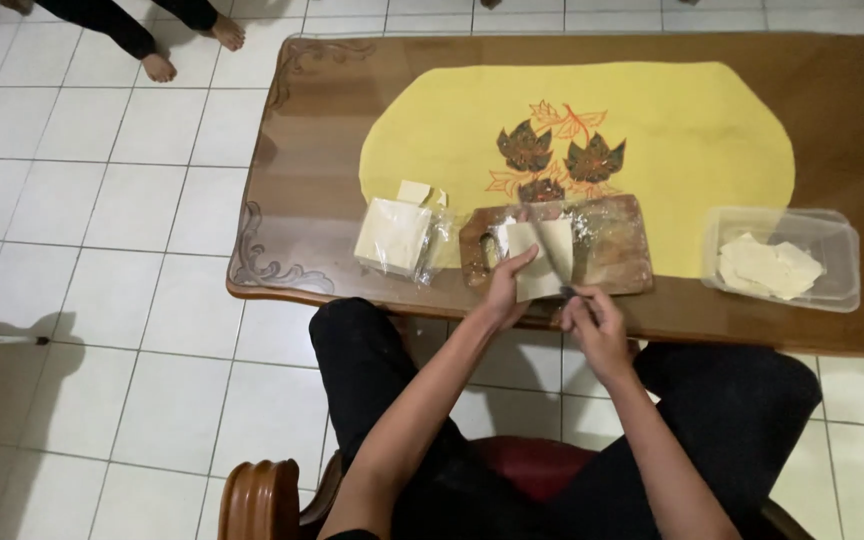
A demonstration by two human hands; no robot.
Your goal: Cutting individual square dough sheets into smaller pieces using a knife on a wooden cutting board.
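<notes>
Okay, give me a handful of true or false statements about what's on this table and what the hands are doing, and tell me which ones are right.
1. The left hand rests on a pale square sheet lying on the wooden board. True.
2. The clear plastic container is left of the board. False: it sits to the right.
3. A stack of pale sheets lies left of the board. True.
4. The mat is blue. False: it is yellow with a leaf design.
5. The right hand holds a thin dark tool. True.
</notes>
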